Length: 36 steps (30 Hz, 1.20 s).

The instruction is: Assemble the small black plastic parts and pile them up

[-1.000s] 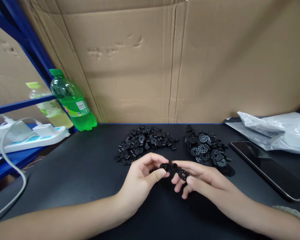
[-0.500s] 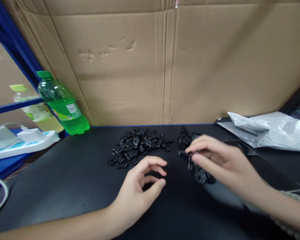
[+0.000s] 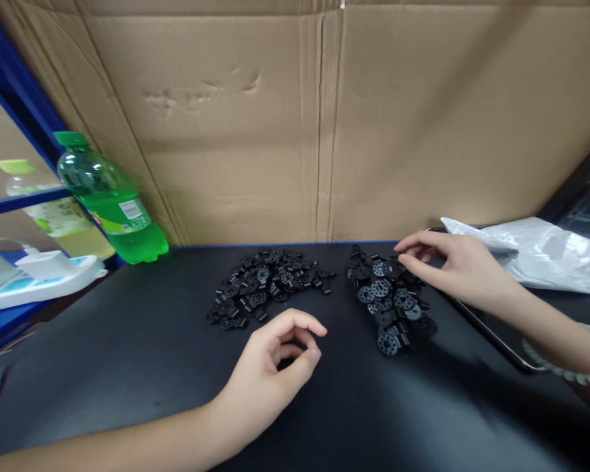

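Note:
Two heaps of small black plastic parts, with round perforated discs and short tabs, lie on the black tabletop. My left hand (image 3: 275, 373) hovers in front of the left heap (image 3: 270, 278), loosely curled, with a gap between thumb and forefinger and nothing seen in it. At the upper right edge of the right heap (image 3: 386, 298) is my right hand (image 3: 452, 265), its thumb and fingers slightly apart at the tips. I see no part between them, though the heap lies right behind the fingertips.
A green soda bottle (image 3: 111, 203) leans at the back left, by a paler bottle (image 3: 59, 216) and a white power strip (image 3: 39, 278). A silvery plastic bag (image 3: 550, 255) and a dark flat panel (image 3: 491, 334) lie at the right. Cardboard (image 3: 236, 144) walls off the back.
My right hand has moved right and back, from over the right heap to its far edge, uncovering more parts. My left hand stays nearly in place, slightly more curled. The view has shifted a little.

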Available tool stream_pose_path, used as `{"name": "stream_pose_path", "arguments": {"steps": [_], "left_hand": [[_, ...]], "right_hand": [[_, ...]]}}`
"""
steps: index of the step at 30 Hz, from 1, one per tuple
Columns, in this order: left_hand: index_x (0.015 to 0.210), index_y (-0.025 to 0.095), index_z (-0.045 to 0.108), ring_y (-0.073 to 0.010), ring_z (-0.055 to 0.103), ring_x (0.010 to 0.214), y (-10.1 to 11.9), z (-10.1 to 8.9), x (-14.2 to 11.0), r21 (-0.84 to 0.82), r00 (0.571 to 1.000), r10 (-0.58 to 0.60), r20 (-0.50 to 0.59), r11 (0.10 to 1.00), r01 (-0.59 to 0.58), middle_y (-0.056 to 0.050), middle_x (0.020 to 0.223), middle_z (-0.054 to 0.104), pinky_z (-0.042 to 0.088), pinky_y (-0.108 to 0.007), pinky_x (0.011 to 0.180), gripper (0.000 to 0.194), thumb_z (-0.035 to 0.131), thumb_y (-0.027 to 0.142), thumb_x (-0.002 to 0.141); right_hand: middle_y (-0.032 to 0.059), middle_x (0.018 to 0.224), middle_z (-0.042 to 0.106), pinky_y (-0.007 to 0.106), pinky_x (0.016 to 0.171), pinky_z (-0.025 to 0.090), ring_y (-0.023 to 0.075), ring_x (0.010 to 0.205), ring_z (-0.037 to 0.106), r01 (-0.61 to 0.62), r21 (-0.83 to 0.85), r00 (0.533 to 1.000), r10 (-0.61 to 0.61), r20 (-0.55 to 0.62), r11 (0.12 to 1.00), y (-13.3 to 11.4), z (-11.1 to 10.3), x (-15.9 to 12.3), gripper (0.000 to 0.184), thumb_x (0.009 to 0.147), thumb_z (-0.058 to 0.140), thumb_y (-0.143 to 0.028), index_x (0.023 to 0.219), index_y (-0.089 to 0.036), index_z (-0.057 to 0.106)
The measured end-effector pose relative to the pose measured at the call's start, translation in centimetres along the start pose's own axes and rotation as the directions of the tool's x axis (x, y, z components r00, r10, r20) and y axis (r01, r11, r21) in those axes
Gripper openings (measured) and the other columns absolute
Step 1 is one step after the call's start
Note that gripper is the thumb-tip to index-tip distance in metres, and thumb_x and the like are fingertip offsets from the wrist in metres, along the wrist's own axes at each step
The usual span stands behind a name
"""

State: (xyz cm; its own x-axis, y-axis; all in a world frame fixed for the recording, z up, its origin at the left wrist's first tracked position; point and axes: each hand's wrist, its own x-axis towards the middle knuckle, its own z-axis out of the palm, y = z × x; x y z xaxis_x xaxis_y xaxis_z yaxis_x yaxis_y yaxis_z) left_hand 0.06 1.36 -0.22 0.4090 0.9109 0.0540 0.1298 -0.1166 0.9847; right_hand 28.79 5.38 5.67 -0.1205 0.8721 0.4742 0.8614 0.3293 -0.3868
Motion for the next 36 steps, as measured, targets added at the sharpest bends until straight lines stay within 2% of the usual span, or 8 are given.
{"name": "stream_pose_path", "arguments": {"steps": [10,16,19,22,25,27,30,36], "left_hand": [[0.092,0.017,0.062,-0.017,0.056,0.075,-0.1,-0.2,0.1,0.044,1.0,-0.004,0.021,0.999,0.004,-0.003,0.084,0.057,0.047,-0.032,0.072,0.015,0.059,0.025,0.08],[0.092,0.017,0.063,-0.0155,0.06,0.075,-0.3,0.0,-0.3,0.208,0.984,0.165,0.06,0.962,-0.175,-0.004,0.089,0.06,0.05,-0.027,0.068,0.013,0.053,0.014,0.084],[0.098,0.017,0.062,-0.0164,0.061,0.083,-0.2,-0.2,-0.6,0.407,0.923,0.329,0.198,0.829,-0.383,-0.005,0.094,0.064,0.052,-0.028,0.074,0.021,0.05,0.006,0.085],[0.109,0.014,0.061,-0.0244,0.058,0.102,0.1,-0.7,-0.6,0.64,0.834,0.404,0.377,0.538,-0.549,-0.009,0.108,0.066,0.05,-0.039,0.089,0.025,0.051,0.007,0.088],[0.116,0.012,0.06,-0.0323,0.054,0.113,0.6,-1.0,-0.6,0.815,0.833,0.346,0.433,0.244,-0.525,-0.012,0.121,0.064,0.047,-0.049,0.093,0.026,0.048,0.016,0.094],[0.118,0.011,0.06,-0.0337,0.053,0.116,0.9,-1.2,-0.6,0.869,0.852,0.308,0.422,0.129,-0.477,-0.013,0.125,0.063,0.046,-0.05,0.094,0.028,0.046,0.016,0.095],[0.125,0.01,0.056,-0.0333,0.051,0.121,1.3,-1.6,-0.2,0.912,0.874,0.31,0.375,0.047,-0.408,-0.013,0.131,0.061,0.044,-0.049,0.098,0.035,0.047,0.014,0.092],[0.131,0.005,0.052,-0.0364,0.051,0.119,1.5,-4.8,2.5,0.986,0.921,0.379,0.086,0.101,-0.133,-0.019,0.131,0.058,0.046,-0.051,0.095,0.041,0.052,0.02,0.093]], "right_hand": [[0.0044,0.073,0.074,0.03,0.055,0.046,0.0191,0.062,0.063,0.086,-0.034,0.992,-0.089,-0.086,0.996,-0.6,0.0,-0.3,0.024,0.084,0.054,-0.037,0.083,-0.02,0.07],[0.004,0.073,0.072,0.029,0.058,0.048,0.0182,0.063,0.064,0.167,-0.032,0.964,-0.17,-0.205,0.985,-2.0,0.2,-1.4,0.017,0.087,0.054,-0.027,0.086,-0.019,0.068],[0.0034,0.079,0.071,0.027,0.061,0.048,0.0168,0.069,0.065,0.229,0.052,0.955,-0.214,-0.207,0.972,-3.6,1.0,-2.9,0.012,0.089,0.056,-0.02,0.091,-0.019,0.067],[0.0028,0.082,0.068,0.025,0.065,0.05,0.0143,0.073,0.064,0.336,0.213,0.942,-0.325,-0.086,0.917,-5.2,2.6,-4.7,0.014,0.09,0.054,-0.013,0.096,-0.019,0.064],[0.0034,0.085,0.068,0.023,0.068,0.053,0.0137,0.076,0.066,0.365,0.364,0.918,-0.397,0.013,0.857,-6.6,4.3,-6.2,0.017,0.091,0.05,-0.009,0.098,-0.019,0.062],[0.0035,0.084,0.069,0.022,0.067,0.054,0.0136,0.075,0.067,0.356,0.407,0.909,-0.412,0.056,0.841,-7.1,5.3,-6.9,0.018,0.091,0.049,-0.009,0.096,-0.019,0.063],[0.0028,0.079,0.069,0.02,0.064,0.056,0.0131,0.07,0.068,0.382,0.424,0.888,-0.453,0.078,0.822,-7.4,6.3,-7.5,0.019,0.088,0.05,-0.008,0.093,-0.019,0.064],[0.0027,0.075,0.071,0.019,0.062,0.057,0.014,0.066,0.07,0.442,0.406,0.865,-0.499,0.041,0.8,-7.2,6.8,-7.7,0.022,0.086,0.048,-0.008,0.089,-0.02,0.066]]}}
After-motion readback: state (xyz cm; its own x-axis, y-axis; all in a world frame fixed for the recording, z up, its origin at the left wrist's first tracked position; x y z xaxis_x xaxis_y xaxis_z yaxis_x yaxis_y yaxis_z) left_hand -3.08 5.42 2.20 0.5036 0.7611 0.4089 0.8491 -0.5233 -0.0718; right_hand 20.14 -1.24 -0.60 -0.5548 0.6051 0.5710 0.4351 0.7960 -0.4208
